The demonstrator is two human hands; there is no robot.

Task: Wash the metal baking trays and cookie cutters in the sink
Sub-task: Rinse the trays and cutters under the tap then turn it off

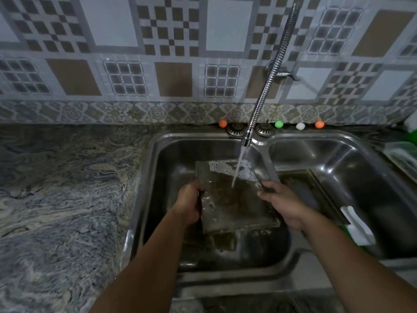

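A square metal baking tray (234, 199), dark and stained with soap foam along its far edge, is held tilted over the left basin of a steel double sink (158, 168). My left hand (188, 205) grips its left edge and my right hand (283, 203) grips its right edge. Water from a flexible coiled tap (265, 86) falls onto the tray's upper middle. A second dark tray (313, 188) lies in the right basin, partly hidden by my right arm. More metal pieces sit blurred under the held tray; I cannot tell what they are.
A marbled stone counter (56, 199) spreads to the left of the sink. Small orange, green and white balls (279, 124) line the back ledge. A white and green object (358, 227) rests in the right basin. A clear container (404, 159) stands at the right edge.
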